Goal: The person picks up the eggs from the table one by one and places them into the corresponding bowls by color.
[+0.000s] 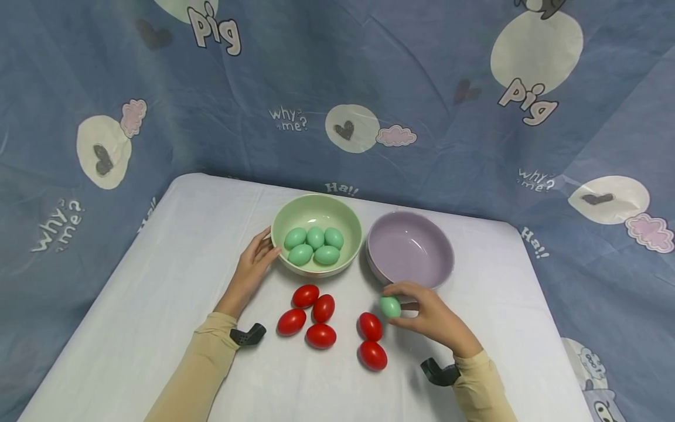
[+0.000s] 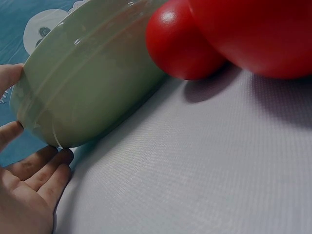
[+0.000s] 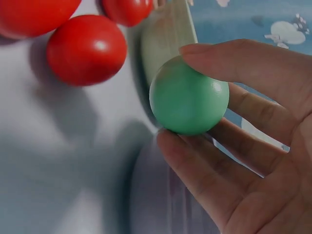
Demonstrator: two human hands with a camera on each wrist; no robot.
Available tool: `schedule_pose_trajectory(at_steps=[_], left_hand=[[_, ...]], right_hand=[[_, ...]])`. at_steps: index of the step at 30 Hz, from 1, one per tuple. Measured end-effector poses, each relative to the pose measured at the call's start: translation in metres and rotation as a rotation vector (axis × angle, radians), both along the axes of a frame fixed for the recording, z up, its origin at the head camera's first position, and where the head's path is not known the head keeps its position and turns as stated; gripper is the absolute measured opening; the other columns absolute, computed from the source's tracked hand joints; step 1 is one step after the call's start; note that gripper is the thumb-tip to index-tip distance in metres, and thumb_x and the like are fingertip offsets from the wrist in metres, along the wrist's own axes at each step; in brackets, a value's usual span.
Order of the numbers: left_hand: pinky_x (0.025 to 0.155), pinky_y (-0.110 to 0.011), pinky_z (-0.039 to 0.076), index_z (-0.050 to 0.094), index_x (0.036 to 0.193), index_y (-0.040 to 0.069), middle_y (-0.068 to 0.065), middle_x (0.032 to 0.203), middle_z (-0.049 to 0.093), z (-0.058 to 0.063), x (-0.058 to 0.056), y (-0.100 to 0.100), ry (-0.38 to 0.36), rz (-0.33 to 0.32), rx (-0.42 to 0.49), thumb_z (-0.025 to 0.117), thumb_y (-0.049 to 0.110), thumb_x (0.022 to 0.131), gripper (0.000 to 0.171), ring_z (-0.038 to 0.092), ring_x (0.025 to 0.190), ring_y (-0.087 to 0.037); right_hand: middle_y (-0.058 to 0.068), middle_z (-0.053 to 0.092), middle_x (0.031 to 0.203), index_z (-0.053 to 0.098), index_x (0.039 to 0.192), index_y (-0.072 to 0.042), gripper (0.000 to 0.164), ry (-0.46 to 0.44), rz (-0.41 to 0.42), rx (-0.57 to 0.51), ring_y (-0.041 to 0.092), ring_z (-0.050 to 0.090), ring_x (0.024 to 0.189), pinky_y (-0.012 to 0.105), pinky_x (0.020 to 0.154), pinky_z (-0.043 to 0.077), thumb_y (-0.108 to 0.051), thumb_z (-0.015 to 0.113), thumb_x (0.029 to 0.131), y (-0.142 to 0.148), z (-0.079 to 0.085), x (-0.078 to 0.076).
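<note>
My left hand (image 1: 253, 266) holds the left side of a light green bowl (image 1: 349, 218), its fingertips at the rim and outer wall. Several green eggs (image 1: 315, 237) lie inside that bowl. In my right hand (image 1: 429, 313), a green egg (image 3: 189, 97) is pinched between thumb and fingers. The egg is just in front of a purple bowl (image 1: 410, 249), whose front rim the hand partly overlaps in the head view. Two red eggs (image 1: 371, 326) lie on the table just left of and nearer than this hand. Several other red eggs (image 1: 320, 336) are grouped in front of the green bowl.
A white cloth covers the table (image 1: 158, 281), whose far edge lies behind both bowls. A blue printed curtain (image 1: 422, 70) hangs behind and beside the table. Each wrist bears a small black device (image 1: 248, 334). The two bowls stand close side by side.
</note>
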State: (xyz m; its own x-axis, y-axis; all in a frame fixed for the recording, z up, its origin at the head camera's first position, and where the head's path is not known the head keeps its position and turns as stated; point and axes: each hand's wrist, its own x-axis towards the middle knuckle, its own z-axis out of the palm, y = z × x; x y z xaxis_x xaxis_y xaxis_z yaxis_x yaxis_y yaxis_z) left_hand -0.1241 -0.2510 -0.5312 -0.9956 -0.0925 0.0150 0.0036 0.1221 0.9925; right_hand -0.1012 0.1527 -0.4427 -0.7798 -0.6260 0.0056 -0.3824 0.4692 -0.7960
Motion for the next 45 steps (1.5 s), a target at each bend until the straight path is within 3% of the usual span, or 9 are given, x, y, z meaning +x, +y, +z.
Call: schedule_pose_trajectory(at_steps=[8,15,22,25,32,38,45], left_hand=[[0.123,-0.036,0.040,0.035,0.161,0.027,-0.013,0.160,0.046,-0.001,0.000,-0.002,-0.001,0.004,0.001,0.062,0.035,0.104,0.064,0.049,0.147,-0.029],[0.124,-0.041,0.038,0.034,0.162,0.026,-0.013,0.161,0.046,0.000,0.000,-0.001,-0.005,0.001,0.005,0.062,0.034,0.104,0.065,0.048,0.147,-0.029],[0.124,-0.043,0.037,0.034,0.162,0.024,-0.014,0.160,0.046,0.002,0.000,0.000,-0.007,0.002,0.003,0.062,0.033,0.105,0.064,0.048,0.148,-0.030],[0.123,-0.039,0.039,0.034,0.162,0.023,-0.015,0.160,0.046,0.002,0.001,0.000,-0.006,0.005,-0.007,0.061,0.033,0.105,0.065,0.048,0.148,-0.030],[0.113,-0.014,0.043,0.035,0.162,0.022,-0.016,0.160,0.047,0.002,0.001,0.000,0.002,-0.001,0.018,0.062,0.031,0.105,0.064,0.048,0.147,-0.031],[0.114,-0.014,0.043,0.034,0.162,0.024,-0.015,0.161,0.046,0.003,0.001,0.000,0.007,-0.009,0.009,0.062,0.034,0.105,0.064,0.047,0.148,-0.030],[0.106,-0.005,0.042,0.036,0.161,0.022,-0.016,0.159,0.047,0.001,0.001,-0.001,0.009,-0.002,0.020,0.062,0.032,0.105,0.063,0.049,0.146,-0.030]], right_hand=[[-0.002,0.073,0.125,0.072,0.125,-0.013,0.051,0.141,0.037,0.087,0.020,0.065,0.122,0.043,0.109,0.055,-0.006,0.089,0.077,-0.021,0.009,-0.012],[0.001,0.072,0.126,0.071,0.127,-0.012,0.049,0.040,0.064,0.042,0.022,0.065,0.119,0.046,0.106,0.057,-0.003,0.085,0.081,-0.036,0.016,-0.027],[0.004,0.071,0.125,0.071,0.125,-0.012,0.047,-0.009,0.097,-0.017,0.022,0.067,0.114,0.035,0.097,0.062,0.001,0.084,0.082,-0.049,0.024,-0.044],[0.005,0.070,0.128,0.071,0.125,-0.012,0.047,-0.026,0.109,-0.028,0.023,0.068,0.114,0.034,0.096,0.062,0.000,0.084,0.082,-0.057,0.028,-0.052],[0.002,0.071,0.126,0.072,0.124,-0.013,0.046,-0.036,0.101,-0.037,0.021,0.067,0.113,0.042,0.100,0.061,-0.004,0.086,0.081,-0.073,0.033,-0.071],[0.004,0.071,0.127,0.072,0.124,-0.010,0.045,-0.044,0.098,-0.055,0.026,0.065,0.116,0.056,0.104,0.057,-0.004,0.086,0.082,-0.086,0.034,-0.085],[0.010,0.069,0.132,0.070,0.126,-0.005,0.046,-0.056,0.097,-0.059,0.030,0.065,0.124,0.052,0.104,0.057,-0.005,0.085,0.083,-0.100,0.033,-0.106]])
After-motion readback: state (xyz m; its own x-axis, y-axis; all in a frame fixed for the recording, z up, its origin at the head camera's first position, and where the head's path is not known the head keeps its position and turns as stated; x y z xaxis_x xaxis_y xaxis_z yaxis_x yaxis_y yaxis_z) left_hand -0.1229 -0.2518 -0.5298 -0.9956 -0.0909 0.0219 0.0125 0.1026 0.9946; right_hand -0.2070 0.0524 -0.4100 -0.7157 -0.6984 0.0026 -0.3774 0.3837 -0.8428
